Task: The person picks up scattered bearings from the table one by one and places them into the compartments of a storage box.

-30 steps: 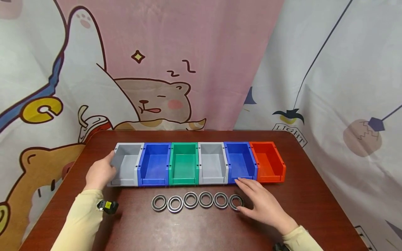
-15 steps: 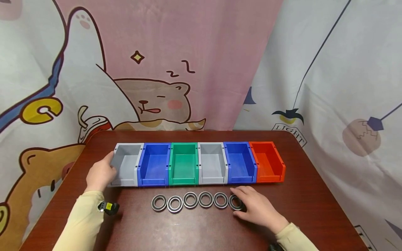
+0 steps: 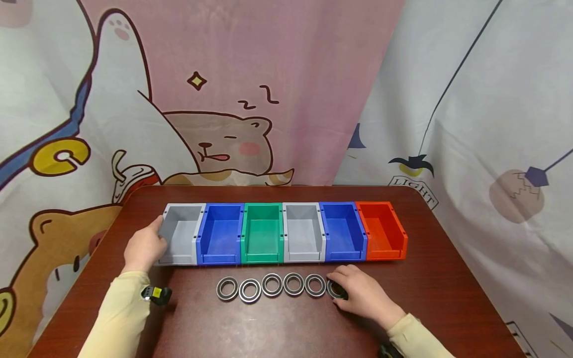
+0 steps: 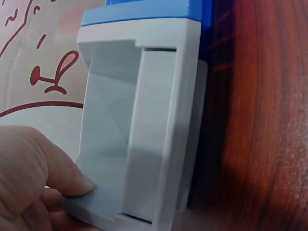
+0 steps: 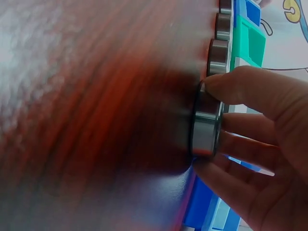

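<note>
My left hand (image 3: 142, 247) grips the left side wall of the grey bin (image 3: 180, 233) at the row's left end. In the left wrist view its thumb (image 4: 72, 180) lies inside that wall and the other fingers are outside. My right hand (image 3: 368, 294) pinches the rightmost ball bearing (image 5: 206, 130) by its rim, thumb on one side and a fingertip on the other. That bearing lies flat on the table, partly covered by the hand in the head view. Several like bearings (image 3: 293, 284) lie in a line to its left.
Right of the grey bin stand a blue bin (image 3: 220, 233), a green bin (image 3: 262, 231), another grey bin (image 3: 304, 231), another blue bin (image 3: 343, 231) and a red bin (image 3: 381, 231), side by side. A printed curtain (image 3: 313, 99) hangs behind the brown table (image 3: 250, 330).
My right hand has moved down and slightly left from the blue bin's front edge, and its fingers have closed around the rightmost bearing. My left hand stays on the grey bin.
</note>
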Demonstrator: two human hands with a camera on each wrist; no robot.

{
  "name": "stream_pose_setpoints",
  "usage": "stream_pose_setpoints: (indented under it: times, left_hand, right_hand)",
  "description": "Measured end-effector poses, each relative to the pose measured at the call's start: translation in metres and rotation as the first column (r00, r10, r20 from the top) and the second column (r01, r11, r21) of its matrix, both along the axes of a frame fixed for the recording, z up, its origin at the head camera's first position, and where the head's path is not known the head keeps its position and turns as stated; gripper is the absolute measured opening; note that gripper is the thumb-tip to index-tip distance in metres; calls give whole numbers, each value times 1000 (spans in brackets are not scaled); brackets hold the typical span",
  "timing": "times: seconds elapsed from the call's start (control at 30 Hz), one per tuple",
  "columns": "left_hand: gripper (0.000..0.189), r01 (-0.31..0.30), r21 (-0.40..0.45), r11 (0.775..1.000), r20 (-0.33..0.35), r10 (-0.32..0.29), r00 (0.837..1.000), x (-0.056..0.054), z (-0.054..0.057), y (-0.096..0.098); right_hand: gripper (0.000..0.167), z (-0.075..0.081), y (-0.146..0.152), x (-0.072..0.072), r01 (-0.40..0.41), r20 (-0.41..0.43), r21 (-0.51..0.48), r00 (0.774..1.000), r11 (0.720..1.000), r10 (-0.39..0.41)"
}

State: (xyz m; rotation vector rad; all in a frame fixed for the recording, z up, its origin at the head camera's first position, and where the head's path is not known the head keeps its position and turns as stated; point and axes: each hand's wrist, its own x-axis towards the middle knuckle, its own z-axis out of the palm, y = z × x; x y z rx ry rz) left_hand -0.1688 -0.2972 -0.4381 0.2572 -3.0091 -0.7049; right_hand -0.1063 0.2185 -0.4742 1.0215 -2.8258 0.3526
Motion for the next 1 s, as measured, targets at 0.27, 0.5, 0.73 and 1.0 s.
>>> stream_pose_setpoints:
  times: [0.27,0.5,0.73,1.0]
  left_hand:
    - [64,-1,-3,1000,3,1,1000,0,0,0]
    - [64,-7,2,1000,12,7,1000,1,-2,0]
    - [66,-9,-5,1000,12,9,1000,2,-2,1]
    - [67,-15,-6,1000,31,15,999,1,0,2]
  right_hand:
    - [45,0,10,-3,52,87,-106,995,993,-43]
    - [46,20,40,-5,225,248,-299,957,927,-152]
    - [46,49,70,-18,355,251,-339,927,871,-280]
    - [48,66,102,-50,446,207,-248,891,860,-403]
